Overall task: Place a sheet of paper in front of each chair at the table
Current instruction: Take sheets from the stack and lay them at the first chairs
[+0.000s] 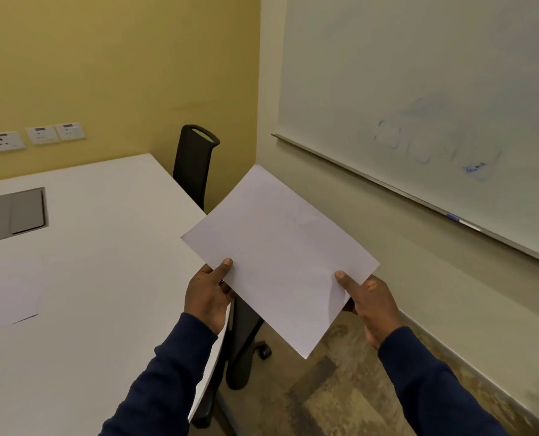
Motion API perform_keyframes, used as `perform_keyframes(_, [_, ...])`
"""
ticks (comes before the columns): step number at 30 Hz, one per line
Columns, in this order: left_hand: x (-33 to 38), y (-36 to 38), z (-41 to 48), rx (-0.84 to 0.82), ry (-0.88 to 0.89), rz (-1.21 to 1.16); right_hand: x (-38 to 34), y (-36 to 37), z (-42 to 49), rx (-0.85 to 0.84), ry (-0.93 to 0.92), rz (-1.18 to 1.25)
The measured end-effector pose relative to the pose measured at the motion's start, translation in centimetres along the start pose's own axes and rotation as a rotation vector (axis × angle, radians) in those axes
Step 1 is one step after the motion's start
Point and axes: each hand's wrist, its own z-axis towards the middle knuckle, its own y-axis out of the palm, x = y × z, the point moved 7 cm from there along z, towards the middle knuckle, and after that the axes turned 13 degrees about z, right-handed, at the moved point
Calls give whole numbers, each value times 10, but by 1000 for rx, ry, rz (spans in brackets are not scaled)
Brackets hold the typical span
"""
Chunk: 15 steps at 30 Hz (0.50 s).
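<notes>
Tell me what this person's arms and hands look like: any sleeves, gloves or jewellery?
Both arms wear long dark navy sleeves, plain with no visible markings, ending at the wrists. The left hand and the right hand are bare: no gloves, and no rings or watch can be seen from this view. The left sleeve and the right sleeve look like soft knit fabric.

Both hands, left hand (210,298) and right hand (370,305), pinch a blank sheet of paper (280,256) just off the counter's (104,247) right edge, near a black chair (192,165).

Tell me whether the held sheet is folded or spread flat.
Spread flat: the sheet shows four open corners and no crease, pinched by the left hand and right hand.
</notes>
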Motion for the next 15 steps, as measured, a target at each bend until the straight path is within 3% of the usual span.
perform_keyframes(15, [47,96,196,160,42,-27,-68,28,282,-125,-27,-42])
